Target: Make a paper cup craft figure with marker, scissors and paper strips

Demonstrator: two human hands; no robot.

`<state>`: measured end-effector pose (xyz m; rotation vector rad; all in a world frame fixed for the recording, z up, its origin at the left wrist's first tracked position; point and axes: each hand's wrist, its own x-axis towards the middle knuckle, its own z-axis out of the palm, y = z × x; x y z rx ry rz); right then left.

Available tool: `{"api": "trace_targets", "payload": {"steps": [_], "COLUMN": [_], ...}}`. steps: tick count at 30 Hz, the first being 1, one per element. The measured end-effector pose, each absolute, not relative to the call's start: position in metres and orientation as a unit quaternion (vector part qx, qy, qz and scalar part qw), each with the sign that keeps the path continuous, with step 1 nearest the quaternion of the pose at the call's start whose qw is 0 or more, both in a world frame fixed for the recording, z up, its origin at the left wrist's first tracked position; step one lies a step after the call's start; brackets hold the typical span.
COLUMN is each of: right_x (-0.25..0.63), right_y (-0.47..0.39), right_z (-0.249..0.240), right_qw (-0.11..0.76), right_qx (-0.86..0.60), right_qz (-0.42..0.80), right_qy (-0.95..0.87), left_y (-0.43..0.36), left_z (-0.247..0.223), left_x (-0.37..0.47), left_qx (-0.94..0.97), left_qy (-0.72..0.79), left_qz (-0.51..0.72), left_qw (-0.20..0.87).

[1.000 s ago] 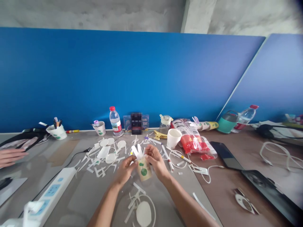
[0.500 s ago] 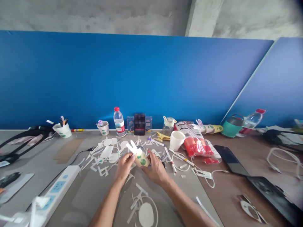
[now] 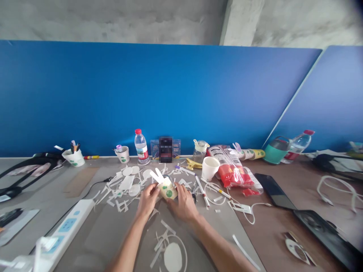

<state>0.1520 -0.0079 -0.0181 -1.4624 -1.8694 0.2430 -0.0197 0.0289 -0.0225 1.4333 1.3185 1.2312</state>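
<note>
Between my hands is a tilted paper cup (image 3: 169, 190), cream with green patches, with two long white paper strips (image 3: 157, 175) standing up from its upper left end like ears. My left hand (image 3: 148, 199) pinches the cup's left side near the base of the strips. From the right, my right hand (image 3: 183, 201) grips the cup with its fingers along the edge and the thumb underneath. White paper scraps (image 3: 127, 185) lie beyond and to the left of my hands. Nearer to me rests a white paper oval (image 3: 172, 257) among thin offcuts.
A white paper cup (image 3: 210, 168), several markers (image 3: 202, 192) and a red plastic bag (image 3: 234, 172) stand or lie at the right. A water bottle (image 3: 141, 147) is by the blue partition (image 3: 159, 90). A power strip (image 3: 66, 230) lies left; phones (image 3: 275, 190) lie right.
The cup has turned slightly between my hands, and my right fingers have shifted a little over its edge. The whole view has moved slightly; the other things stay in place.
</note>
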Motion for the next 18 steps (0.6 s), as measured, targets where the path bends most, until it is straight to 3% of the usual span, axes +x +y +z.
{"api": "trace_targets", "payload": {"steps": [10, 18], "right_x": [0.147, 0.141], "right_y": [-0.009, -0.01], "right_z": [-0.015, -0.021], "right_qw": [0.355, 0.351], "right_qx": [-0.603, -0.623], "right_qz": [0.086, 0.047], "right_qy": [-0.71, -0.697], "left_y": [0.034, 0.025], "left_z": [-0.04, -0.028], "left_x": [-0.02, -0.014], "left_qx": [0.573, 0.614], "left_qy": [0.53, 0.559], "left_qz": [0.513, 0.471], "left_qw": [0.358, 0.299]}}
